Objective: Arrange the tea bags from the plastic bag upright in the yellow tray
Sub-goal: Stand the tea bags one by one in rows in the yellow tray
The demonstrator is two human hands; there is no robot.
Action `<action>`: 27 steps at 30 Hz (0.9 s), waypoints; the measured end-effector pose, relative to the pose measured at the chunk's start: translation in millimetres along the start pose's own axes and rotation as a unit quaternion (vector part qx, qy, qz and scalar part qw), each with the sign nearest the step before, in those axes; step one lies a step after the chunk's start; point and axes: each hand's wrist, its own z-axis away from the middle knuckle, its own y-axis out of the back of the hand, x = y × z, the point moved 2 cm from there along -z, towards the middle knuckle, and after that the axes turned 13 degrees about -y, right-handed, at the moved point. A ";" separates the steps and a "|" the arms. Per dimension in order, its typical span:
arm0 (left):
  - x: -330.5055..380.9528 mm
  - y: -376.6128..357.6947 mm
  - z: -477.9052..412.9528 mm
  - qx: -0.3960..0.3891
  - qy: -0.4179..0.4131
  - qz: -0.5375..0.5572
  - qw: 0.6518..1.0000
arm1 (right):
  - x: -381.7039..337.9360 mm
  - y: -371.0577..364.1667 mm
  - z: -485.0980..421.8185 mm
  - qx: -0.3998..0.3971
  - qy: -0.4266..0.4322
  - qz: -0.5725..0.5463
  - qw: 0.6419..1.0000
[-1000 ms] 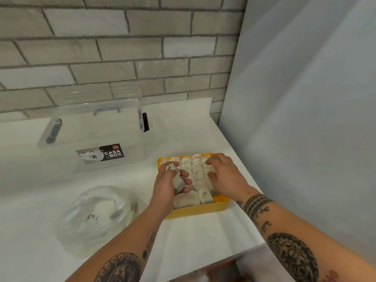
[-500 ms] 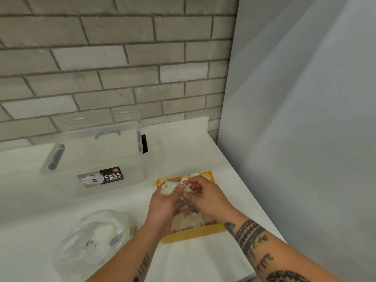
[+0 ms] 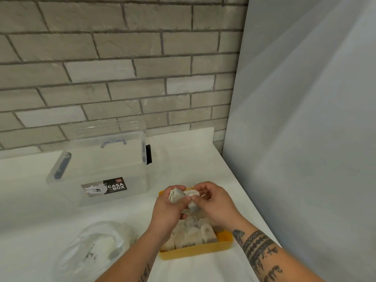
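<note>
several tea bags [image 3: 175, 196] inside left hand [image 3: 168, 210] grip

Both arms are bare from the left hand [image 3: 168, 212] and the right hand [image 3: 216, 204] back to the lower edge of the view. Just behind the right hand's wrist, a dark tattoo of stacked patterned bands [image 3: 254, 243] wraps the forearm, with a column of small dark symbols [image 3: 271, 268] further back toward the elbow. Well behind the left hand, a short line of dark lettering-like marks [image 3: 144, 272] runs along the inner forearm.
</note>
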 end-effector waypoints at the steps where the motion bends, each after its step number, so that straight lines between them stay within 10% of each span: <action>1: 0.2 -1.4 -0.5 -0.008 -0.004 -0.011 1.000 | -2.5 4.3 -0.3 0.003 0.023 0.030 0.999; 19: -6.8 -5.6 5.5 0.012 0.025 0.017 0.999 | -11.7 48.4 -10.7 -0.024 0.013 0.223 0.975; 27: -16.7 -0.2 12.6 0.017 0.064 0.059 0.996 | 2.6 43.9 -6.4 -0.099 0.021 0.403 0.909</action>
